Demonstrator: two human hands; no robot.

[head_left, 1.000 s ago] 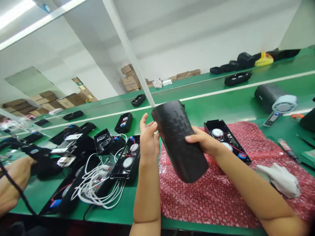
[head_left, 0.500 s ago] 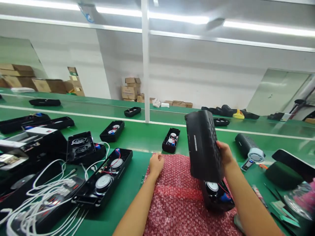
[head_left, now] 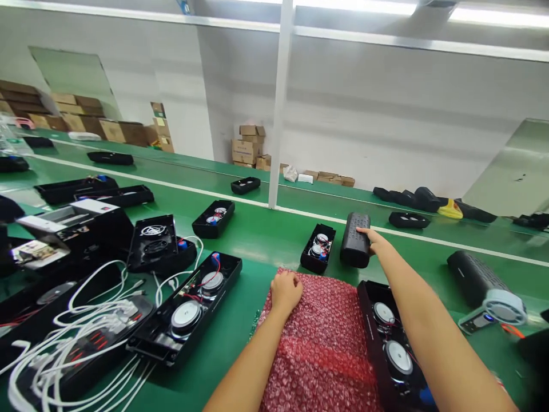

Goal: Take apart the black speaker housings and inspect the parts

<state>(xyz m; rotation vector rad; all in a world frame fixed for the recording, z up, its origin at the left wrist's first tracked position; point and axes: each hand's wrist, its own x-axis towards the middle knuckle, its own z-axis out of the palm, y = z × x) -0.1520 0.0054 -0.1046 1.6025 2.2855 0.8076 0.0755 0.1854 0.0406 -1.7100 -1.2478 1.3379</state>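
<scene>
On the green work surface beyond the red bubble wrap [head_left: 321, 309], a black perforated speaker housing [head_left: 355, 246] stands on end. My right hand [head_left: 374, 239] grips its right side, a finger lying across its face. My left hand [head_left: 286, 290] rests at the far left corner of the bubble wrap with fingers curled; its palm side is hidden. Under my right forearm lies an open black speaker case [head_left: 369, 332] with two white-backed drivers, partly covered by the arm. Just left of the housing sits another open case with drivers and red wires [head_left: 318, 247].
At left lie an open speaker case [head_left: 201, 306], tangled white cables [head_left: 68, 326] and a black box [head_left: 92, 229]. A closed black speaker [head_left: 476, 277] and a small white fan [head_left: 506, 306] are at right. A white post [head_left: 281, 109] rises behind the work surface.
My right hand has carried the housing from above the open case to the far green surface and set it down. My left hand stays at the bubble wrap's corner. The view has turned slightly.
</scene>
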